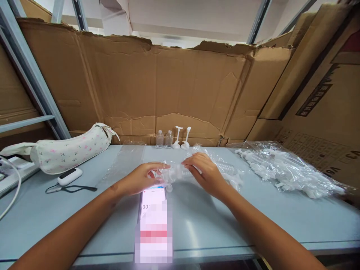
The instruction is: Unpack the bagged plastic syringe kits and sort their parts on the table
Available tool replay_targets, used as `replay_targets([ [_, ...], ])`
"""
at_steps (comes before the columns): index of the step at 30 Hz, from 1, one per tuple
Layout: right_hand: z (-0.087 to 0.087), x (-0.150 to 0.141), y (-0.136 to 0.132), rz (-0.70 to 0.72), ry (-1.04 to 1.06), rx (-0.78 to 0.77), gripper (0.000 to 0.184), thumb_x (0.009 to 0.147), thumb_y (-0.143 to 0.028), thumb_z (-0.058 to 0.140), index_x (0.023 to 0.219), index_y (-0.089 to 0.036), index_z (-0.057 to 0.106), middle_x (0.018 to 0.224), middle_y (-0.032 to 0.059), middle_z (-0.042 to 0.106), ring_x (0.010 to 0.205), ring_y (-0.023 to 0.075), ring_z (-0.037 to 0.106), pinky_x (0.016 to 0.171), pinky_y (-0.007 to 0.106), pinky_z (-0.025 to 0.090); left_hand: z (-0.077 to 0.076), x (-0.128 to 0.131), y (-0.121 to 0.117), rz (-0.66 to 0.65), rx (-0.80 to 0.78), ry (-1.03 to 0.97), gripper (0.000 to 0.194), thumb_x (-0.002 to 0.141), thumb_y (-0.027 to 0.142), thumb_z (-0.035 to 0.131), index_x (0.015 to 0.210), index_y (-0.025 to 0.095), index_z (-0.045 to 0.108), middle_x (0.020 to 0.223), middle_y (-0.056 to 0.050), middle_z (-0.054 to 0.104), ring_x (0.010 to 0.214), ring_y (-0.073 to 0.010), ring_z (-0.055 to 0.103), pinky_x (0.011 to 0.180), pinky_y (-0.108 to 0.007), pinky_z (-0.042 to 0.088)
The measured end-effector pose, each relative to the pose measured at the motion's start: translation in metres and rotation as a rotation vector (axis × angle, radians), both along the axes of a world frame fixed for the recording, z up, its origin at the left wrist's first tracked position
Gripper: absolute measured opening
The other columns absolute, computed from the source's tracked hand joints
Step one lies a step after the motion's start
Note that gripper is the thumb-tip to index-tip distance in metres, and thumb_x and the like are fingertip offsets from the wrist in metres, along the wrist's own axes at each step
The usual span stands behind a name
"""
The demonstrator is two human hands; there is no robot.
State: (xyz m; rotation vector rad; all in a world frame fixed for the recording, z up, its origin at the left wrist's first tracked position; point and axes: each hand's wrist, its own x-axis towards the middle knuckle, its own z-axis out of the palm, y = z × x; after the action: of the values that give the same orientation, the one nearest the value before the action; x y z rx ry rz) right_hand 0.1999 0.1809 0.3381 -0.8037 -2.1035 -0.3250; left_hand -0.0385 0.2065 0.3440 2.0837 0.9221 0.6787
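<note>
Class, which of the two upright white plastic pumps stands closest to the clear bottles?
The left pump, right beside the clear bottles; the other pump stands farther right.

A warehouse-style storeroom: steel shelving uprights (30, 71) and flattened cardboard cartons (168, 82) surround a pale blue workbench (56, 217).

Bagged pump (180, 173) behind phone (153, 228); bottles (164, 139) farther back

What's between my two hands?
A white plastic pump in a clear plastic bag, touched by your left hand and right hand; head view.
</note>
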Motion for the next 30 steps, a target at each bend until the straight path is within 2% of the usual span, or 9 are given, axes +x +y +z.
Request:
replay_targets([
  [2, -0.001, -0.004, -0.002, 0.026, 0.000, 0.026, 0.015, 0.091, -0.012, 0.046, 0.092, -0.020, 0.059, 0.085, 0.0034, 0.070, 0.078, 0.0165, 0.060, 0.083, 0.037, 0.044, 0.001, 0.000, -0.002, -0.026, 0.026, 0.013, 0.047, 0.077, 0.024, 0.059, 0.123, 0.024, 0.059, 0.136, -0.007, 0.053, 0.112, -0.0219, 0.056, 0.095, -0.037, 0.044],
  [5, -0.001, -0.005, -0.003, 0.022, -0.010, 0.039, 0.017, 0.091, -0.012, 0.045, 0.095, -0.021, 0.059, 0.087, 0.0043, 0.070, 0.080, 0.0174, 0.060, 0.081, 0.038, 0.045, 0.001, -0.002, -0.002, -0.028, 0.031, -0.004, 0.049, 0.078, 0.024, 0.057, 0.128, 0.025, 0.055, 0.140, -0.007, 0.049, 0.099, -0.0185, 0.060, 0.090, -0.036, 0.047],
  [8, -0.002, -0.001, -0.002, -0.008, -0.003, 0.024, 0.018, 0.093, -0.015, 0.043, 0.097, -0.021, 0.060, 0.088, 0.0057, 0.069, 0.082, 0.0186, 0.062, 0.081, 0.038, 0.045, 0.001, -0.003, 0.000, -0.020, -0.013, -0.047, 0.054, 0.080, 0.027, 0.058, 0.133, 0.025, 0.050, 0.136, -0.009, 0.052, 0.094, -0.0174, 0.061, 0.084, -0.035, 0.051],
  [10, -0.002, 0.002, 0.000, -0.025, 0.013, 0.015, 0.018, 0.093, -0.016, 0.043, 0.096, -0.021, 0.060, 0.089, 0.0061, 0.070, 0.083, 0.0189, 0.062, 0.080, 0.037, 0.046, 0.001, -0.004, 0.001, -0.032, -0.049, -0.094, 0.055, 0.082, 0.031, 0.057, 0.135, 0.025, 0.047, 0.134, -0.009, 0.055, 0.098, -0.0182, 0.061, 0.085, -0.035, 0.051],
  [12, -0.002, 0.004, 0.002, -0.034, 0.030, 0.010, 0.017, 0.093, -0.016, 0.044, 0.095, -0.022, 0.060, 0.089, 0.0056, 0.070, 0.083, 0.0188, 0.063, 0.080, 0.037, 0.046, 0.002, -0.004, 0.002, -0.054, -0.087, -0.121, 0.047, 0.083, 0.036, 0.056, 0.129, 0.023, 0.054, 0.129, -0.009, 0.059, 0.105, -0.0197, 0.060, 0.090, -0.036, 0.049],
  [16, -0.002, 0.005, 0.002, -0.025, 0.040, 0.014, 0.016, 0.092, -0.014, 0.045, 0.094, -0.021, 0.060, 0.088, 0.0051, 0.070, 0.083, 0.0179, 0.063, 0.079, 0.036, 0.046, 0.004, -0.005, 0.002, -0.085, -0.137, -0.121, 0.033, 0.086, 0.043, 0.053, 0.100, 0.019, 0.071, 0.113, -0.008, 0.069, 0.107, -0.0220, 0.061, 0.097, -0.039, 0.045],
  [21, -0.002, 0.002, 0.000, 0.016, 0.022, 0.010, 0.017, 0.092, -0.015, 0.045, 0.094, -0.021, 0.061, 0.088, 0.0049, 0.070, 0.083, 0.0164, 0.062, 0.078, 0.033, 0.048, 0.005, -0.006, 0.001, -0.056, -0.181, -0.211, 0.039, 0.080, 0.045, 0.062, 0.109, 0.021, 0.068, 0.124, -0.010, 0.062, 0.112, -0.0249, 0.059, 0.094, -0.040, 0.047],
  [26, -0.005, -0.001, 0.000, 0.054, -0.014, -0.052, 0.017, 0.093, -0.019, 0.044, 0.094, -0.020, 0.061, 0.087, 0.0051, 0.069, 0.081, 0.0165, 0.062, 0.075, 0.034, 0.048, 0.009, -0.006, 0.000, 0.040, -0.221, -0.328, 0.048, 0.074, 0.049, 0.066, 0.109, 0.016, 0.068, 0.120, -0.013, 0.065, 0.095, -0.0233, 0.065, 0.088, -0.039, 0.050],
  [30, -0.006, -0.001, 0.002, 0.052, -0.022, -0.088, 0.017, 0.094, -0.020, 0.044, 0.093, -0.020, 0.061, 0.087, 0.0054, 0.069, 0.080, 0.0162, 0.063, 0.073, 0.033, 0.050, 0.008, -0.006, 0.000, 0.024, -0.285, -0.376, 0.055, 0.077, 0.051, 0.063, 0.118, 0.015, 0.062, 0.114, -0.014, 0.067, 0.074, -0.0165, 0.067, 0.076, -0.035, 0.053],
])
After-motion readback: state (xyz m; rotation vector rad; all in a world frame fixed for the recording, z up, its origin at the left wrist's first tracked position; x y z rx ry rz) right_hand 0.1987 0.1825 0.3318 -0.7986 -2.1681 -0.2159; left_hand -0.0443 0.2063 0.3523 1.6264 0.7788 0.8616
